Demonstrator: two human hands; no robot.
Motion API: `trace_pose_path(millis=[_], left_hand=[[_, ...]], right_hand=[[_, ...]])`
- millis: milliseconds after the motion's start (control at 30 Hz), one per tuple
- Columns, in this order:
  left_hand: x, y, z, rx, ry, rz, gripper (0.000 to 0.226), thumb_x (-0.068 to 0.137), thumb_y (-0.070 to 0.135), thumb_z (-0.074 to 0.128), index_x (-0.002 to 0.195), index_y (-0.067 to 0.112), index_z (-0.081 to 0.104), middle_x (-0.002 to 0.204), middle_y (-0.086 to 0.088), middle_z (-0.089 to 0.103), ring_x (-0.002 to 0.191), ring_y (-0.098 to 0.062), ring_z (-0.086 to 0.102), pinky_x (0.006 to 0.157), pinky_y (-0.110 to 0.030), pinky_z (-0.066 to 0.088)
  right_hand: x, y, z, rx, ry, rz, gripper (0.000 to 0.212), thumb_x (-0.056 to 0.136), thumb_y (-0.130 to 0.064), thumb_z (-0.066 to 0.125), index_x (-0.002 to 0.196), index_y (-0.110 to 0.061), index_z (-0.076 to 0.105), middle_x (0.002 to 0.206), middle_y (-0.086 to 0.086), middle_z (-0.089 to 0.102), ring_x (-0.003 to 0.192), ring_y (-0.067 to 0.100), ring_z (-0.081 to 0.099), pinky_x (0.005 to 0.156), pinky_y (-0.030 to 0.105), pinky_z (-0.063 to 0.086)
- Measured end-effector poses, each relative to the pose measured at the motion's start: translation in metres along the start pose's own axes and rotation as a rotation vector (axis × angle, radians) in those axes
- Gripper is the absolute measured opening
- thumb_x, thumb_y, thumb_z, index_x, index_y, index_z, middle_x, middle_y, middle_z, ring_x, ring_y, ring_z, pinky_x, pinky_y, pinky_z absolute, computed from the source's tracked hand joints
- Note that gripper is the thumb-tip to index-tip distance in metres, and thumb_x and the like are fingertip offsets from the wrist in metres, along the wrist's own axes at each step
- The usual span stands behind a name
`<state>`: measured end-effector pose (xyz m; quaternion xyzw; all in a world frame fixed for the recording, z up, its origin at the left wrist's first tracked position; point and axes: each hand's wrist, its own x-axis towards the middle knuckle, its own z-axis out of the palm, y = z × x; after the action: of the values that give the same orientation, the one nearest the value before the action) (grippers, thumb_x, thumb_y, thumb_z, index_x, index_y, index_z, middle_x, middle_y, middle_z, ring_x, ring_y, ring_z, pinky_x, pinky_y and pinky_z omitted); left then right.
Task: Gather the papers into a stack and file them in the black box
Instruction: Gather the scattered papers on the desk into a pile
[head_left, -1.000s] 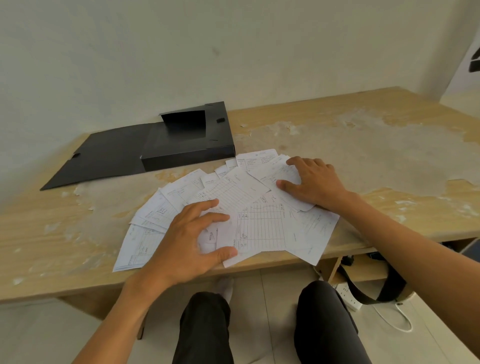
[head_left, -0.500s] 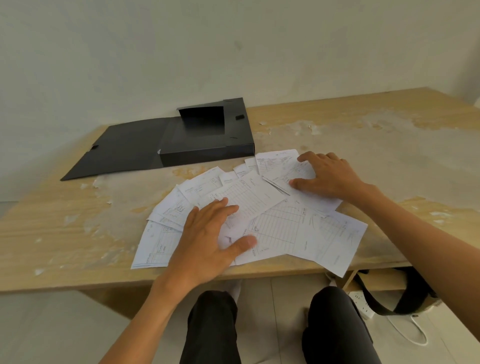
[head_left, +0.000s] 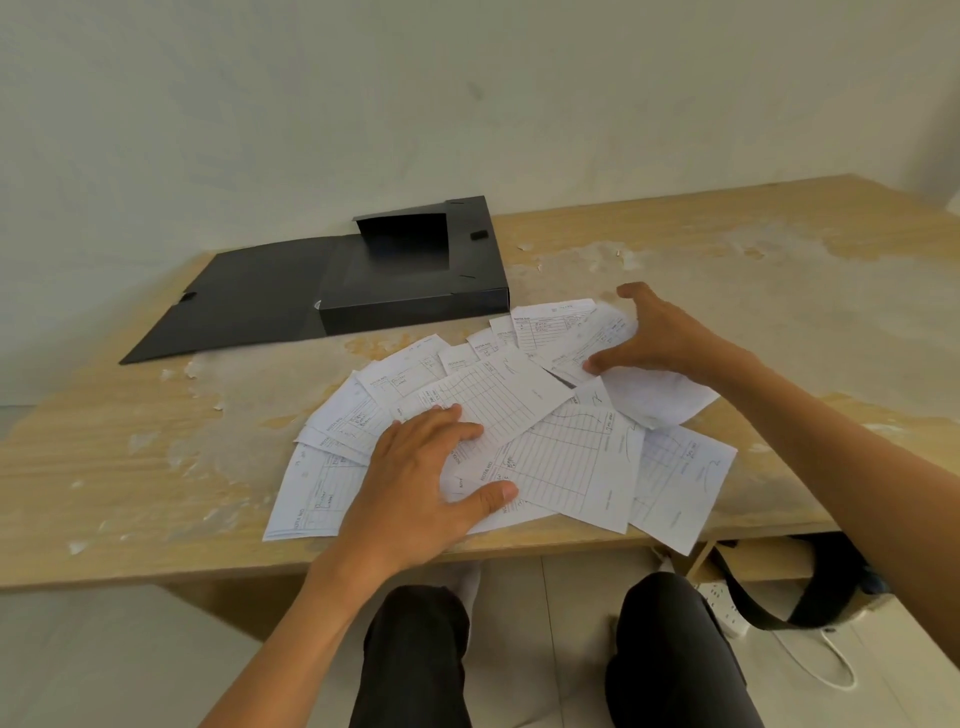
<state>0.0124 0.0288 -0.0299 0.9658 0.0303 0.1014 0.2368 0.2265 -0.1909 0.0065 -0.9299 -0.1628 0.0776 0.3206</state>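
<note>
Right hand curls thumb and fingers round a few sheets at the right end of the spread, raising their edge; left hand lies flat, fingers straight, pressing the papers near the front edge of the tabletop; gathering looks barely begun, since the sheets lie fanned and overlapping, none squared up, one corner hanging past the front edge; filing is not yet started; the black box sits open toward the back edge, nothing white showing inside, its lid flat to the left; count: one box, two hands, roughly a dozen sheets, the exact number hidden by overlap.
</note>
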Motion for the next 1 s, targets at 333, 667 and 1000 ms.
trace_pose_path(millis=[333, 667, 1000], left_hand=[[0.001, 0.002, -0.003, -0.002, -0.014, 0.009, 0.076, 0.065, 0.082, 0.044, 0.129, 0.04, 0.046, 0.149, 0.016, 0.032, 0.136, -0.008, 0.024, 0.108, -0.03, 0.009], [0.002, -0.002, -0.001, -0.055, -0.035, 0.056, 0.054, 0.075, 0.068, 0.057, 0.123, 0.044, 0.049, 0.145, 0.021, 0.035, 0.123, 0.011, 0.018, 0.11, -0.029, 0.006], [0.001, -0.001, 0.003, -0.041, 0.038, 0.04, 0.065, 0.07, 0.082, 0.043, 0.122, 0.043, 0.051, 0.142, 0.02, 0.039, 0.118, 0.012, 0.021, 0.106, -0.03, 0.016]], right_hand=[[0.008, -0.006, -0.004, 0.078, -0.026, 0.078, 0.075, 0.066, -0.025, 0.083, 0.127, -0.007, 0.042, 0.115, 0.012, 0.055, 0.1, 0.03, 0.054, 0.087, 0.045, 0.049], [0.017, -0.011, -0.001, -0.036, 0.041, 0.156, 0.052, 0.067, -0.04, 0.079, 0.097, -0.004, 0.056, 0.086, 0.01, 0.059, 0.069, 0.024, 0.051, 0.051, 0.028, 0.033], [0.03, -0.029, 0.014, -0.169, -0.009, 0.076, 0.064, 0.061, -0.055, 0.078, 0.098, -0.008, 0.055, 0.09, 0.008, 0.06, 0.072, 0.022, 0.054, 0.055, 0.028, 0.036]])
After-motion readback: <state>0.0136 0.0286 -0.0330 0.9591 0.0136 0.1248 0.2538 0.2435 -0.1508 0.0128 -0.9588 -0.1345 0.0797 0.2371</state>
